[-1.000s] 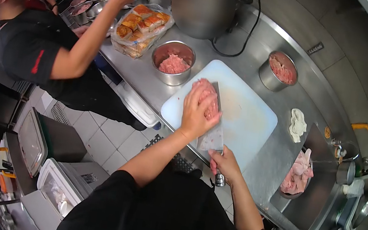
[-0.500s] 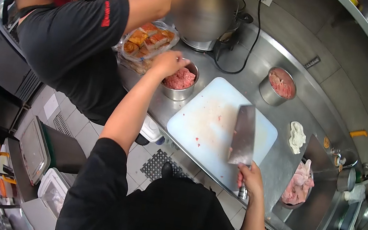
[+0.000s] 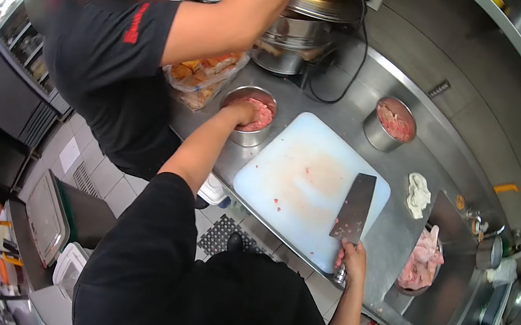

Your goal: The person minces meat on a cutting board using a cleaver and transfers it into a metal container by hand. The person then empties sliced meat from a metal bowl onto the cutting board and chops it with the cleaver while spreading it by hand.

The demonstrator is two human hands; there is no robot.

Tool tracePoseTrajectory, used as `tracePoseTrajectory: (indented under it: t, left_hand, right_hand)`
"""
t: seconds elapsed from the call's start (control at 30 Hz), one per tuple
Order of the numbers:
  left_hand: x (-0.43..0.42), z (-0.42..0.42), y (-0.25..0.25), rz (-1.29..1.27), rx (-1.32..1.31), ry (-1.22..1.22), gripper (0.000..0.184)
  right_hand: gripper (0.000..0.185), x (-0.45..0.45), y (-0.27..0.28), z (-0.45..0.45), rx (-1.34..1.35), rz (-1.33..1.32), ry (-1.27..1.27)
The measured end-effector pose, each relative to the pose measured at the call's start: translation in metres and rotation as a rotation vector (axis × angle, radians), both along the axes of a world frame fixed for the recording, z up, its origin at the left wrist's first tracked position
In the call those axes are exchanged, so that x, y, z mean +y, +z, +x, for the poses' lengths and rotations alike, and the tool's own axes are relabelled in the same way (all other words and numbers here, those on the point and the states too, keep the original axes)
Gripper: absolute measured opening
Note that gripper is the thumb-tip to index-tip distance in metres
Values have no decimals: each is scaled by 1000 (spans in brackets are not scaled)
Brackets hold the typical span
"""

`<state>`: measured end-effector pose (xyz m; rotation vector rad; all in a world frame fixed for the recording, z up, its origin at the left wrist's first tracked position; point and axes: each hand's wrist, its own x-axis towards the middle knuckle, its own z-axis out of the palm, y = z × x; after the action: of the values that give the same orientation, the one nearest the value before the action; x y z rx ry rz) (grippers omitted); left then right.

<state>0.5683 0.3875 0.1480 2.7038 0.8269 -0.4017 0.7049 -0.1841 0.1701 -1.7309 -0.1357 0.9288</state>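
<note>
My left hand (image 3: pixel 242 113) reaches into a round metal pot (image 3: pixel 250 139) of minced meat (image 3: pixel 262 113) on the left of the counter. Its fingers are down in the meat and mostly hidden, so their closing cannot be made out. My right hand (image 3: pixel 353 255) is closed around the handle of a cleaver (image 3: pixel 354 206). The broad blade lies over the right part of a white cutting board (image 3: pixel 274 165), with small meat bits on it. A few red scraps and a wet smear mark the board.
A second metal pot of meat (image 3: pixel 391 124) stands behind the board, near a crumpled white cloth (image 3: pixel 418 194). Raw meat (image 3: pixel 423 262) fills a bowl in the sink at right. A co-worker (image 3: pixel 103 74) reaches over bagged food (image 3: pixel 206 77) toward a steel cooker (image 3: pixel 302 38).
My left hand has gone from above the pot's rim down into the minced meat. The cleaver has shifted slightly right and lower. The co-worker has lifted the cooker's lid.
</note>
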Motion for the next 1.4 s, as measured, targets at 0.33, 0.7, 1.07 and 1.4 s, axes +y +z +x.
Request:
tracePoseTrajectory:
  t: [0.33, 0.7, 1.07, 1.4]
  left_hand:
    - [-147, -6, 133, -84, -540, -38, 25]
    - [-304, -72, 14, 31, -757, -298, 27]
    - [-190, -28, 73, 402, -996, 152, 17]
    - [-227, 139, 93, 160, -900, -159, 31]
  right_hand:
    - [18, 1, 3, 7, 85, 45, 13]
    - [20, -1, 6, 10, 109, 43, 23]
    - [19, -4, -3, 12, 173, 132, 59]
    - [15, -20, 12, 15, 149, 138, -6]
